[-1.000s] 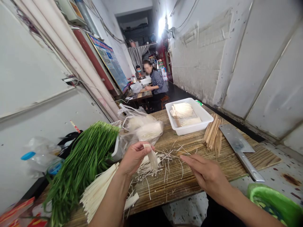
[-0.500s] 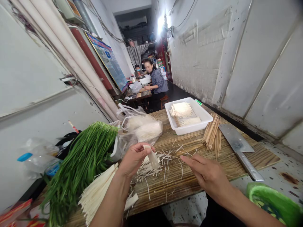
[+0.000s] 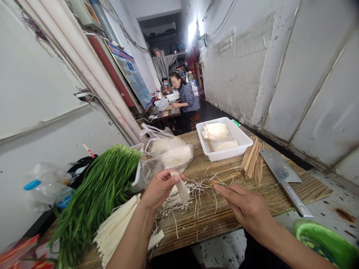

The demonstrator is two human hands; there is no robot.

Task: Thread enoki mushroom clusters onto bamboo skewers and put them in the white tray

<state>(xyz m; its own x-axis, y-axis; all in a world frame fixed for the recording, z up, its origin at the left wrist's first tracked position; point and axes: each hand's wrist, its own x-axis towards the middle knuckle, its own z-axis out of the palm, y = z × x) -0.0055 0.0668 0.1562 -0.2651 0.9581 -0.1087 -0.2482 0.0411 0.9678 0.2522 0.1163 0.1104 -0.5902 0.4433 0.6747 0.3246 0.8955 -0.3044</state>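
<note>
Between the thumb and fingers of my left hand [image 3: 158, 189] is a small flat bunch of enoki mushrooms [image 3: 183, 192], its caps hanging down. My right hand [image 3: 246, 207] pinches a thin wooden skewer [image 3: 206, 186] that points left toward the bunch. Whether the skewer's tip has entered the mushrooms is hidden by my left fingers. Below the bunch, loose enoki strands [image 3: 196, 192] lie scattered on the wooden board [image 3: 202, 235]. A larger sheaf of enoki [image 3: 116, 229] rests beside my left forearm.
A white plastic tray [image 3: 232, 151] holds skewered enoki. Right of it are a pile of skewers [image 3: 252, 160] and a cleaver [image 3: 283, 173]. Leafy greens [image 3: 98, 190] and a clear bag [image 3: 175, 155] stand left. A green bin [image 3: 325, 239] is at lower right; a co-worker [image 3: 189, 98] sits beyond.
The whole view has shifted very slightly. Both hands keep nearly the same pose, with the enoki bunch and skewer held as before.
</note>
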